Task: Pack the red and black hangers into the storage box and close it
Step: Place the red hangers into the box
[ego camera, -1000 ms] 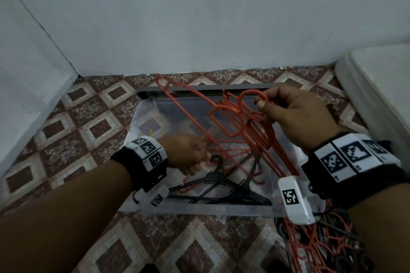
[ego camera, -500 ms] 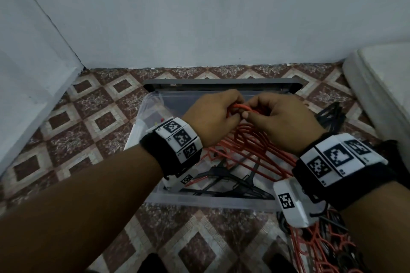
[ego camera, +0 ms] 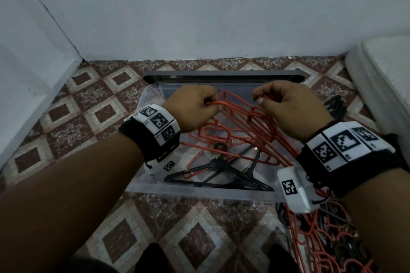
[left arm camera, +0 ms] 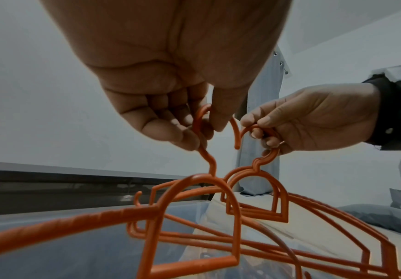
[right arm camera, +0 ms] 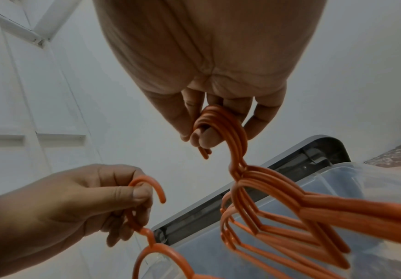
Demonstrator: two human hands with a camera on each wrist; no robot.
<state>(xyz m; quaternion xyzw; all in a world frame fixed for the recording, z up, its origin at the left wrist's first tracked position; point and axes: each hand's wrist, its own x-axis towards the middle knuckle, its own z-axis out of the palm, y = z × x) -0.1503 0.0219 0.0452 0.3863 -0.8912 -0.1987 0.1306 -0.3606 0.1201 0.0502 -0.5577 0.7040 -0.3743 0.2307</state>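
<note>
We see both hands over the open storage box [ego camera: 155,186] on the tiled floor [ego camera: 93,117]; the left hand [ego camera: 193,106] pinches the hook of a single red hanger [left arm camera: 195,190] between thumb and curled fingers, while the right hand [ego camera: 290,108] grips the hooks of a bunch of red hangers [right arm camera: 278,198] whose number we cannot count, since they overlap; their far ends run under the right wrist and out of sight. Inside the box lie black hangers [ego camera: 221,173], partly covered by red ones and by the left wrist band; the grey lid [ego camera: 221,76] lies behind the box, its far side hard to make out; a heap of red and black hangers [ego camera: 328,239] on the floor at lower right is cut off by the edge; a white mattress [ego camera: 388,73] shows only its corner.
</note>
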